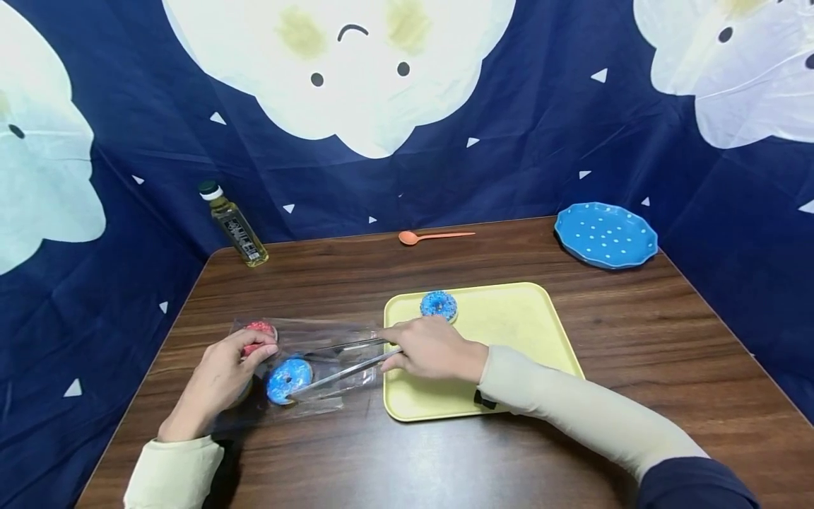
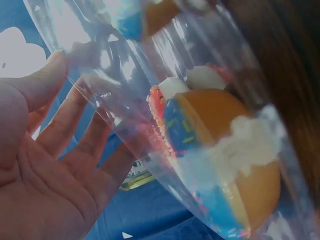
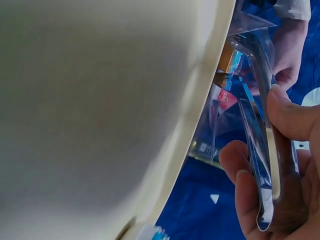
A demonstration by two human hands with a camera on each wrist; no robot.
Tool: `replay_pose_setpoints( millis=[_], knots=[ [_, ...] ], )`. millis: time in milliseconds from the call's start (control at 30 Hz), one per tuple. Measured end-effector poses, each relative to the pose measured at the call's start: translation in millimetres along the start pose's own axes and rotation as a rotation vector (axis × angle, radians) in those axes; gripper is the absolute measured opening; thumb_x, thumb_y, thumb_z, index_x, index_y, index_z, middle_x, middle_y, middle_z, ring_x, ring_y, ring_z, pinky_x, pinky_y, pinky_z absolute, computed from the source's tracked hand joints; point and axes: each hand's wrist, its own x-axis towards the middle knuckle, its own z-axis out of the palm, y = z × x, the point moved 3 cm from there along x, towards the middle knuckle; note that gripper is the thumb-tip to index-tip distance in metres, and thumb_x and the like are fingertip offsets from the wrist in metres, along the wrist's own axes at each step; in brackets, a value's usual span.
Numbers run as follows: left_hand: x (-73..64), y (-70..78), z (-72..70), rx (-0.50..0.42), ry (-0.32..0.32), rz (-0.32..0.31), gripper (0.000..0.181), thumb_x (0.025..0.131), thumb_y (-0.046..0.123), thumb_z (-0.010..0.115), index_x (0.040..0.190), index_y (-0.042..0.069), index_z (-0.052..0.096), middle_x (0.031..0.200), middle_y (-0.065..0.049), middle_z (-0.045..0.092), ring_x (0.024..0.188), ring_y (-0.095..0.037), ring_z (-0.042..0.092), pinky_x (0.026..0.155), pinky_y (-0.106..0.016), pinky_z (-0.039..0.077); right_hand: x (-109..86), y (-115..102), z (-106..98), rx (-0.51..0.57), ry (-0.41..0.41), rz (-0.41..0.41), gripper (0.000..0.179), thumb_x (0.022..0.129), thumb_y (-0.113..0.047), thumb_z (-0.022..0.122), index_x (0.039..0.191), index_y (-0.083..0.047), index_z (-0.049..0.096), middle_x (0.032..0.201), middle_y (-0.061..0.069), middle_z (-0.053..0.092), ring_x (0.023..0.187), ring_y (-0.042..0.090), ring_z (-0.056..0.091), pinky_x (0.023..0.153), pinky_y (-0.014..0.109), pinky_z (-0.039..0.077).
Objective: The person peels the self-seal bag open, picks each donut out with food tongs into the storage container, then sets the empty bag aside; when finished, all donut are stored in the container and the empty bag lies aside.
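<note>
A clear plastic bag (image 1: 327, 331) lies on the table with donuts in it, among them a blue-iced donut (image 1: 289, 379) and a pink-iced donut (image 1: 262, 328). My left hand (image 1: 219, 367) pinches the bag's film beside the pink one. My right hand (image 1: 432, 346) grips metal tongs (image 1: 352, 369), which reach through the bag's right end with their arms spread. One tip is at the lower edge of the blue donut; whether both tips touch it cannot be told. In the left wrist view, donuts (image 2: 215, 115) with white cream show through the film.
A yellow tray (image 1: 521, 325) lies under my right forearm, with a blue sprinkled donut (image 1: 439, 305) near its back left. Along the back stand or lie an oil bottle (image 1: 238, 230), an orange spoon (image 1: 410, 238) and a blue dotted plate (image 1: 607, 237).
</note>
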Motion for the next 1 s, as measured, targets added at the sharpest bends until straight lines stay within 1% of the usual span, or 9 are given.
replay_pose_setpoints(
  millis=[133,333,433,533,600,667,733,833,1000],
  knots=[
    [0.3,0.5,-0.3,0.002,-0.012,-0.007,0.011,0.098,0.019,0.068,0.1,0.009,0.073,0.104,-0.01,0.07,0.097,-0.034,0.067,0.083,-0.059,0.05,-7.2,6.3,-3.9,-0.01,0.019,0.015,0.047,0.091,-0.047,0.07,0.124,-0.013,0.07,0.104,0.0,0.074,0.081,0.013,0.07,0.048,0.03,0.046],
    [0.0,0.2,-1.1,0.011,-0.017,-0.017,0.013,0.098,0.019,0.067,0.102,0.008,0.073,0.106,-0.011,0.07,0.097,-0.035,0.067,0.082,-0.059,0.05,-3.0,4.8,-1.8,0.016,0.024,0.032,0.051,0.09,-0.048,0.072,0.127,-0.014,0.069,0.1,-0.003,0.073,0.066,0.007,0.06,0.04,0.026,0.036],
    [-1.0,0.5,-0.2,0.008,-0.032,-0.033,0.012,0.098,0.018,0.067,0.102,0.009,0.073,0.107,-0.011,0.07,0.098,-0.035,0.066,0.084,-0.059,0.049,2.4,-0.6,0.6,0.012,0.007,0.028,0.052,0.09,-0.048,0.072,0.129,-0.013,0.068,0.102,-0.003,0.073,0.068,0.008,0.061,0.04,0.026,0.035],
    [-1.9,1.0,0.7,0.006,-0.042,-0.044,0.011,0.099,0.019,0.067,0.101,0.01,0.073,0.107,-0.011,0.07,0.099,-0.035,0.066,0.085,-0.059,0.049,7.1,-5.4,2.8,-0.005,-0.007,0.026,0.053,0.09,-0.05,0.071,0.129,-0.013,0.068,0.11,-0.003,0.073,0.077,0.011,0.067,0.042,0.026,0.037],
    [-1.9,0.8,1.4,0.006,-0.04,-0.047,0.011,0.099,0.018,0.067,0.101,0.01,0.073,0.108,-0.011,0.07,0.1,-0.035,0.066,0.085,-0.059,0.049,9.1,-6.8,4.0,-0.013,-0.011,0.026,0.053,0.09,-0.05,0.071,0.128,-0.014,0.068,0.116,-0.002,0.072,0.082,0.013,0.07,0.043,0.026,0.037],
    [-2.0,0.4,1.7,0.005,-0.034,-0.042,0.011,0.098,0.018,0.067,0.101,0.009,0.073,0.108,-0.011,0.07,0.1,-0.035,0.066,0.085,-0.058,0.049,9.1,-7.1,4.7,-0.015,-0.008,0.026,0.052,0.091,-0.05,0.07,0.128,-0.014,0.068,0.118,-0.002,0.072,0.082,0.013,0.07,0.042,0.026,0.036],
    [-2.5,-0.4,1.9,0.007,-0.024,-0.034,0.01,0.097,0.018,0.069,0.101,0.009,0.073,0.107,-0.011,0.07,0.1,-0.035,0.066,0.084,-0.057,0.049,7.3,-6.4,4.9,-0.01,-0.003,0.022,0.052,0.091,-0.049,0.07,0.129,-0.013,0.068,0.115,-0.002,0.073,0.079,0.012,0.069,0.042,0.025,0.036],
    [-3.5,-1.6,1.9,0.001,-0.023,-0.026,0.011,0.097,0.018,0.07,0.101,0.009,0.073,0.108,-0.01,0.07,0.098,-0.033,0.066,0.083,-0.056,0.05,1.7,-4.0,3.6,-0.006,0.014,0.011,0.051,0.092,-0.047,0.07,0.129,-0.012,0.068,0.107,-0.001,0.074,0.076,0.011,0.068,0.041,0.025,0.037],
    [-2.8,-2.5,0.6,0.001,-0.013,-0.016,0.011,0.097,0.02,0.069,0.1,0.011,0.073,0.108,-0.009,0.07,0.096,-0.031,0.066,0.082,-0.055,0.05,-9.4,3.0,-2.6,-0.002,0.044,0.025,0.039,0.091,-0.046,0.071,0.114,-0.014,0.07,0.091,-0.003,0.071,0.073,0.011,0.065,0.044,0.029,0.041]
  ],
)
